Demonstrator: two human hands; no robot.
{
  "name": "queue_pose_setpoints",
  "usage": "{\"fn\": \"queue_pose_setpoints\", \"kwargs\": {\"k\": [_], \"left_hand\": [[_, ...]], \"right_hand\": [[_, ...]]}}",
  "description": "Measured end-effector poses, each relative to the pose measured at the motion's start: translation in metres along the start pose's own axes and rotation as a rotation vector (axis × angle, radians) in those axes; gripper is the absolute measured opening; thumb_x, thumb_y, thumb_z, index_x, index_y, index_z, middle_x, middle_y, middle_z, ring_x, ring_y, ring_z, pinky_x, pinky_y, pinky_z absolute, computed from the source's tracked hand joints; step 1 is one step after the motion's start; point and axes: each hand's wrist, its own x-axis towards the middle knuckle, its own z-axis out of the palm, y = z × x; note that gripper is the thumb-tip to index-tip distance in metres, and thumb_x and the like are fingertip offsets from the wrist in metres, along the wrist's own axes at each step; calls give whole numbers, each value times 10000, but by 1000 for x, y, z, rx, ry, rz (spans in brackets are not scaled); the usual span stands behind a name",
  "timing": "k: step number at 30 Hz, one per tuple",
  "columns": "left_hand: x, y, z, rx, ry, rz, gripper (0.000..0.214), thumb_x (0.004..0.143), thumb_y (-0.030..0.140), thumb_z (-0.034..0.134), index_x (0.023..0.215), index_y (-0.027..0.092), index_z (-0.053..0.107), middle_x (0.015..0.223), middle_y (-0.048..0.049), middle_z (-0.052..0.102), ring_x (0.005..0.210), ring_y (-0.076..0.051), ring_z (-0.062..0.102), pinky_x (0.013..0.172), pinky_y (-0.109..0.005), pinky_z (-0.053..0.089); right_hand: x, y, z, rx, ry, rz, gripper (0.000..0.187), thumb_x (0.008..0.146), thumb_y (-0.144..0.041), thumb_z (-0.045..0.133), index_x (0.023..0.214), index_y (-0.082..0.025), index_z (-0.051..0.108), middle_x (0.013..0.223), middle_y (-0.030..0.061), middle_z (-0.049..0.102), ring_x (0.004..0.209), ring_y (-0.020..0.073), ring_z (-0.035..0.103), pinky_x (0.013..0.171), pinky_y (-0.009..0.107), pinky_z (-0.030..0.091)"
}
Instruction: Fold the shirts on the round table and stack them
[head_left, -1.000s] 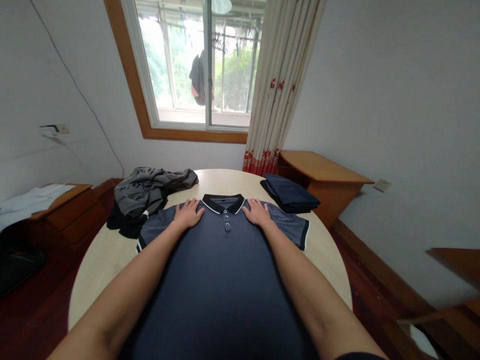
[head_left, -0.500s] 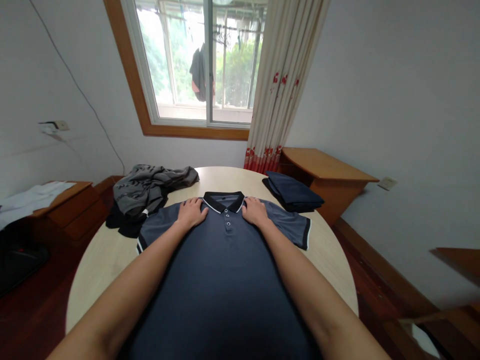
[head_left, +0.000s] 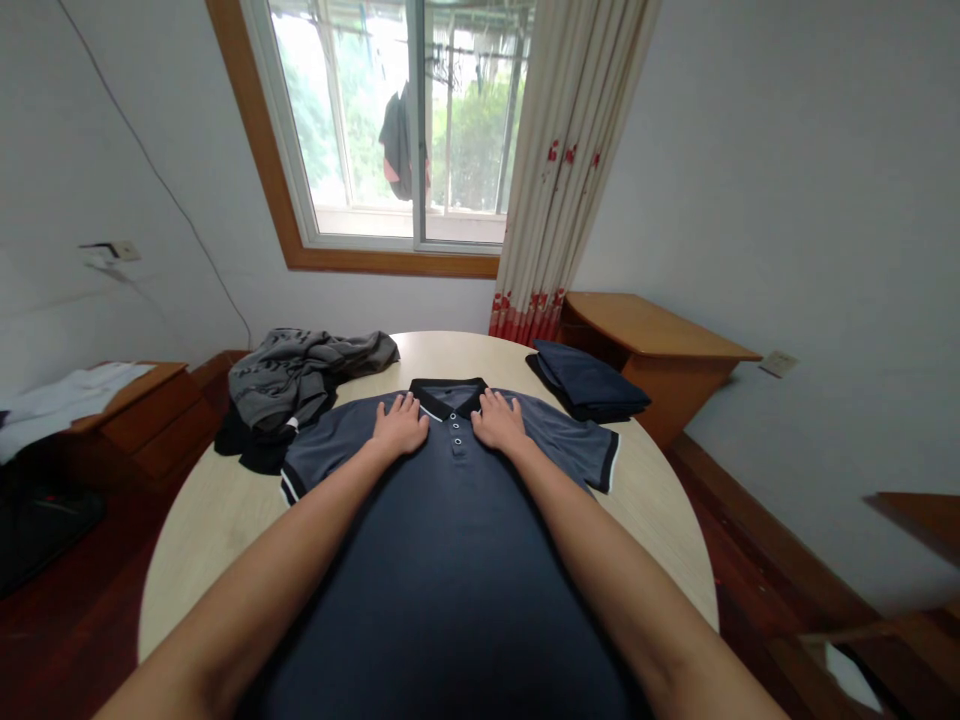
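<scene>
A dark blue-grey polo shirt (head_left: 457, 540) lies spread face up on the round table (head_left: 187, 560), its black collar at the far end and its short sleeves out to both sides. My left hand (head_left: 401, 427) rests flat on the shirt just left of the collar, fingers spread. On the other side, my right hand (head_left: 498, 420) lies flat by the collar's right edge, fingers also apart. Neither hand grips the cloth. Three buttons show on the placket between the hands. My forearms cover parts of the shirt's sides.
A rumpled heap of grey and black clothes (head_left: 289, 385) sits at the table's far left. Folded dark clothes (head_left: 589, 380) are stacked at the far right. Behind them stand a wooden desk (head_left: 660, 325) and a curtain (head_left: 562, 160) beside the window.
Both hands have slid inward over the shirt, closer to the placket and each other. The collar and sleeves have shifted slightly; the clothes at the sides stay in place.
</scene>
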Motion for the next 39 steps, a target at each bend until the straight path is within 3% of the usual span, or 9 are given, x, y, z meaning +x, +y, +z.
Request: {"fn": "queue_pose_setpoints", "kwargs": {"k": [3, 7, 12, 17, 19, 25, 32, 36, 39], "left_hand": [[-5, -13, 2, -36, 7, -41, 701, 997, 490, 175, 1604, 149, 254, 1681, -75, 155, 1554, -275, 130, 1227, -575, 150], [-10, -17, 0, -12, 14, -144, 689, 998, 450, 183, 1590, 112, 285, 1676, -114, 169, 1549, -305, 139, 1218, -599, 145], [-20, 5, 5, -50, 12, 38, 702, 997, 498, 178, 1598, 146, 271, 1679, -75, 166, 1553, -271, 136, 1232, -563, 136], [-24, -16, 2, -37, 2, -100, 708, 998, 493, 179, 1600, 129, 265, 1678, -95, 158, 1554, -285, 124, 1229, -569, 138], [-26, -19, 1, -15, -1, -125, 689, 1002, 469, 186, 1589, 126, 297, 1672, -119, 182, 1546, -310, 156, 1219, -585, 151], [-45, -8, 10, -22, 22, 8, 694, 1004, 515, 186, 1599, 169, 278, 1678, -73, 170, 1552, -268, 145, 1230, -550, 148], [-63, -53, -17, 108, 42, -119, 678, 997, 483, 238, 1561, 128, 362, 1664, -131, 230, 1530, -308, 211, 1212, -575, 162], [-78, -89, -48, 203, 108, -279, 659, 954, 527, 335, 1392, 100, 580, 1513, -231, 475, 1382, -386, 442, 1107, -556, 348], [-86, -122, -64, 114, 102, -377, 596, 882, 566, 468, 1171, 108, 716, 1283, -270, 642, 1201, -445, 582, 959, -550, 462]], "right_hand": [[-6, 19, 1, 35, -37, 42, 654, 1033, -484, 246, 1591, -145, 284, 1674, 99, 200, 1545, 253, 158, 1230, 507, 118], [-7, 39, 0, 19, -19, 152, 631, 1048, -445, 228, 1589, -127, 283, 1673, 119, 196, 1548, 255, 150, 1232, 502, 106], [-11, 30, 5, 62, -15, -42, 654, 1034, -498, 285, 1579, -140, 315, 1664, 107, 227, 1546, 235, 161, 1236, 487, 109], [-17, 48, 0, 38, 1, 126, 632, 1045, -460, 260, 1582, -129, 308, 1666, 117, 217, 1543, 248, 176, 1236, 483, 113], [-20, 47, -3, 29, -4, 132, 610, 1050, -427, 260, 1573, -121, 324, 1658, 130, 239, 1540, 252, 190, 1233, 496, 111], [-42, 19, 2, 86, -26, -76, 648, 1035, -504, 291, 1567, -138, 342, 1655, 116, 253, 1540, 242, 189, 1233, 490, 122], [-56, 48, 4, 97, 64, 58, 601, 1047, -439, 275, 1552, -126, 369, 1641, 127, 293, 1530, 240, 221, 1232, 465, 132], [-57, 51, 4, 131, 90, 35, 559, 1051, -413, 282, 1517, -144, 432, 1614, 123, 355, 1514, 228, 265, 1230, 462, 142], [-59, 49, 3, 139, 92, 34, 540, 1048, -413, 312, 1499, -157, 461, 1612, 116, 363, 1508, 234, 278, 1226, 474, 157]]}}
